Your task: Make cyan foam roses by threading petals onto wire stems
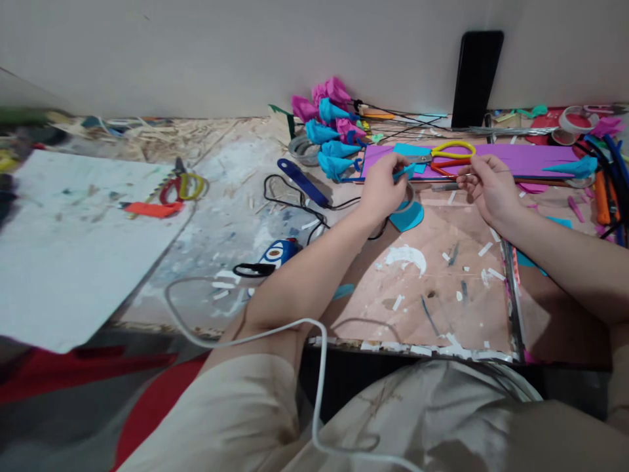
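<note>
My left hand (pixel 384 188) pinches a small piece of blue paper (pixel 405 172). To its right, my right hand (pixel 493 188) has its fingertips closed together; what they hold, if anything, is too small to make out. Between and just beyond the hands lie scissors (pixel 451 150) with one yellow and one red handle loop, on a long strip of purple paper (pixel 528 159). Under the scissors' blades is a blue paper piece (pixel 403 150). Below my left hand, a roll of tape (pixel 409 198) rests by a rounded blue paper piece (pixel 409 219).
Blue and pink paper flowers (pixel 335 149) on dark stems lie at the back. A black phone (pixel 477 78) leans on the wall. Left are a blue-handled tool (pixel 302 182) with a cord, a white sheet (pixel 73 262) and more scissors (pixel 181 185). A white cable (pixel 322 367) crosses my lap.
</note>
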{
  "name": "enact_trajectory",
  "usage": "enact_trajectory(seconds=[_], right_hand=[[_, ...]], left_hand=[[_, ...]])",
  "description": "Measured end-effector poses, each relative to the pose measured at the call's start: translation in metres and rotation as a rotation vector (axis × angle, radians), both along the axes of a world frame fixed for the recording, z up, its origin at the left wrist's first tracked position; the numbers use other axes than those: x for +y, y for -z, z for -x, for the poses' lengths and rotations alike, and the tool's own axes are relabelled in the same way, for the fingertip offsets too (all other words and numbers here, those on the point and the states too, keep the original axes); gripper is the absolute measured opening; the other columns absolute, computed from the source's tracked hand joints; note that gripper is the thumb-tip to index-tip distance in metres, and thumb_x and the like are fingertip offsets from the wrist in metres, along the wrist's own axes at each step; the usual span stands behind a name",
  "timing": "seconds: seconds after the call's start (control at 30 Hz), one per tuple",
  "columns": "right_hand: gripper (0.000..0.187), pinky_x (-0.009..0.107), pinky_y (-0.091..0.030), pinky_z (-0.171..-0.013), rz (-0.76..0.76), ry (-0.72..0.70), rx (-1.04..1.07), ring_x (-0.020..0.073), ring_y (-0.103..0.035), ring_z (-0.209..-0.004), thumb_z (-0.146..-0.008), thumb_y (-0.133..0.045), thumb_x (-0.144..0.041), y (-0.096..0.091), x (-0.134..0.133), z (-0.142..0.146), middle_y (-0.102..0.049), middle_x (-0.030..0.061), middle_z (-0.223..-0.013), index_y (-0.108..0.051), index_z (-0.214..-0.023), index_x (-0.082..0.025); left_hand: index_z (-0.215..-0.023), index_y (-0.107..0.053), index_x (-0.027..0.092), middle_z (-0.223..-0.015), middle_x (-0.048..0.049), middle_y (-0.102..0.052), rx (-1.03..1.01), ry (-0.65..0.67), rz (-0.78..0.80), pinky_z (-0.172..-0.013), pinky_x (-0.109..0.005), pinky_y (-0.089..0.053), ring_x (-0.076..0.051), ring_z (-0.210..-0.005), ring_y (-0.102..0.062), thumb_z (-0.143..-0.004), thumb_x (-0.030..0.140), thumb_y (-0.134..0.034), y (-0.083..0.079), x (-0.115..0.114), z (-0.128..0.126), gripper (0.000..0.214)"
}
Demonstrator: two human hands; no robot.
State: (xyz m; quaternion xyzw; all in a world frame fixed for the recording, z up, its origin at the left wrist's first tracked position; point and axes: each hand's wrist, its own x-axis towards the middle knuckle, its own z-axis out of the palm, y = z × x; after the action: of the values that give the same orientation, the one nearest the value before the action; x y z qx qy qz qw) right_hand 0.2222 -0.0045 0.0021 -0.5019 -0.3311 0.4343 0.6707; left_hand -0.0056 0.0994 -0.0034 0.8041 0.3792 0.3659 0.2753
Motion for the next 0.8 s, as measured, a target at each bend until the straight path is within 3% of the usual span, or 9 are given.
enact_trajectory(seconds=[0.13, 0.27, 0.4, 0.5, 0.63, 0.8], right_hand=[[0.045, 0.023, -0.061, -0.066, 0.022, -0.046, -0.009, 0.0139, -0.078, -0.080, -0.077, -0.094, -0.023, -0.003, -0.005, 0.005, -0.076, -0.0030, -0.087, -0.051, -0.091, -0.027], [0.048, 0.024, -0.063, -0.069, 0.005, -0.070, -0.011, 0.0138, -0.079, -0.080, -0.075, -0.091, -0.015, -0.003, -0.005, 0.011, -0.079, -0.0039, -0.087, -0.050, -0.095, -0.028], [0.045, 0.026, -0.062, -0.063, 0.004, -0.087, -0.063, 0.0145, -0.076, -0.069, -0.081, -0.093, -0.026, -0.004, -0.005, 0.013, -0.078, -0.0056, -0.078, -0.052, -0.100, -0.029], [0.043, 0.026, -0.057, -0.054, 0.018, -0.104, -0.144, 0.0142, -0.071, -0.060, -0.083, -0.094, -0.035, -0.008, -0.009, 0.012, -0.076, -0.0055, -0.075, -0.057, -0.106, -0.028], [0.039, 0.026, -0.043, -0.043, 0.050, -0.140, -0.236, 0.0125, -0.060, -0.048, -0.088, -0.088, -0.038, -0.015, -0.015, 0.015, -0.071, -0.0063, -0.066, -0.063, -0.115, -0.026], [0.040, 0.025, -0.026, -0.039, 0.102, -0.145, -0.347, 0.0111, -0.041, -0.039, -0.089, -0.082, -0.042, -0.011, -0.017, 0.017, -0.059, -0.0110, -0.054, -0.064, -0.121, -0.027]], left_hand=[[-0.100, -0.064, 0.022, -0.101, -0.0053, -0.073, -0.093, 0.002, 0.034, -0.093, -0.034, -0.053, -0.021, -0.096, -0.065, -0.090, 0.019, -0.062, -0.001, 0.000, -0.001, 0.011], [-0.100, -0.061, 0.023, -0.100, -0.0036, -0.070, -0.169, 0.027, 0.041, -0.097, -0.034, -0.054, -0.019, -0.097, -0.065, -0.090, 0.018, -0.059, -0.002, -0.005, -0.005, 0.011], [-0.103, -0.059, 0.024, -0.103, -0.0027, -0.066, -0.211, 0.085, 0.093, -0.099, -0.035, -0.056, -0.018, -0.099, -0.066, -0.092, 0.019, -0.058, -0.003, -0.010, -0.009, 0.013], [-0.104, -0.058, 0.025, -0.097, -0.0017, -0.063, -0.213, 0.138, 0.208, -0.089, -0.034, -0.059, -0.018, -0.090, -0.066, -0.094, 0.022, -0.061, -0.003, -0.012, -0.012, 0.010], [-0.106, -0.057, 0.025, -0.092, -0.0008, -0.062, -0.247, 0.166, 0.293, -0.081, -0.033, -0.058, -0.017, -0.084, -0.065, -0.097, 0.026, -0.064, -0.002, -0.014, -0.015, 0.011], [-0.112, -0.055, 0.024, -0.106, -0.0032, -0.068, -0.220, 0.211, 0.293, -0.085, -0.030, -0.058, -0.015, -0.092, -0.068, -0.094, 0.021, -0.060, 0.001, -0.017, -0.016, 0.019]])
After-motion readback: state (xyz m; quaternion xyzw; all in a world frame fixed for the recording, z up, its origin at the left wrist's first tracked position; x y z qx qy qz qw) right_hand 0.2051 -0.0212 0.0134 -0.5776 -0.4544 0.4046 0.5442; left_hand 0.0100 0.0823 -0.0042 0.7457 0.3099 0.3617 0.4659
